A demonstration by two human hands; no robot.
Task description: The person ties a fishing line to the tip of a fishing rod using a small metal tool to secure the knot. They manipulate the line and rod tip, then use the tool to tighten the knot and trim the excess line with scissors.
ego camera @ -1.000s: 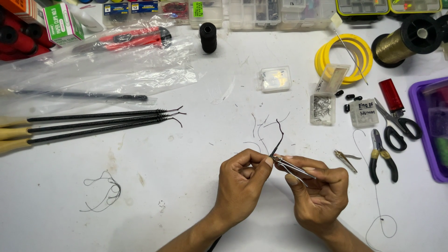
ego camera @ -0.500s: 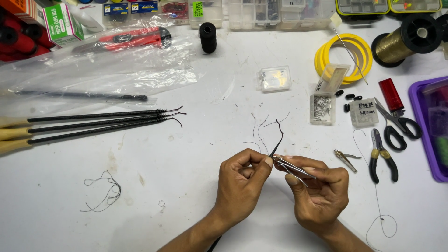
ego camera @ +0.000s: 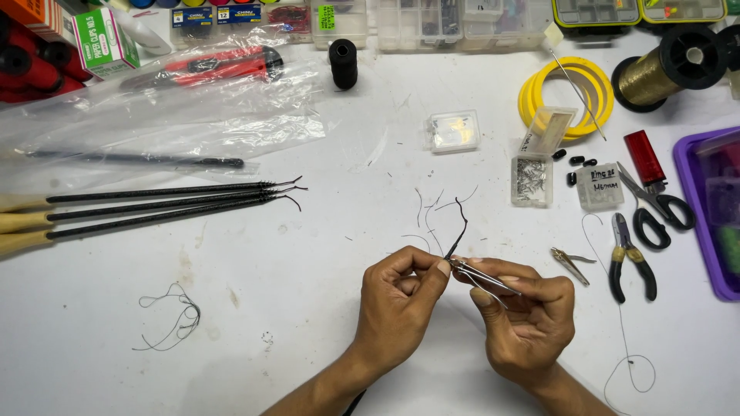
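At the near edge of the white counter [ego camera: 308,308], the two hands are meeting over a thin black cord.

The left hand [ego camera: 397,304] is pinching the black cord [ego camera: 459,227] between thumb and fingertips, and the cord is rising and curving away just beyond the knuckles. The right hand [ego camera: 528,323] is closing around slim metal tweezers [ego camera: 482,277], whose tips are touching the cord right where the left fingers are gripping it. Just right of the right hand a small metal clip [ego camera: 570,264] is lying, with black-handled pliers [ego camera: 630,258] and scissors [ego camera: 655,204] farther right. Well to the left of the left hand, three dark rods [ego camera: 162,204] with pale handles are lying side by side, and a loose loop of thread [ego camera: 173,320] is sitting nearer.
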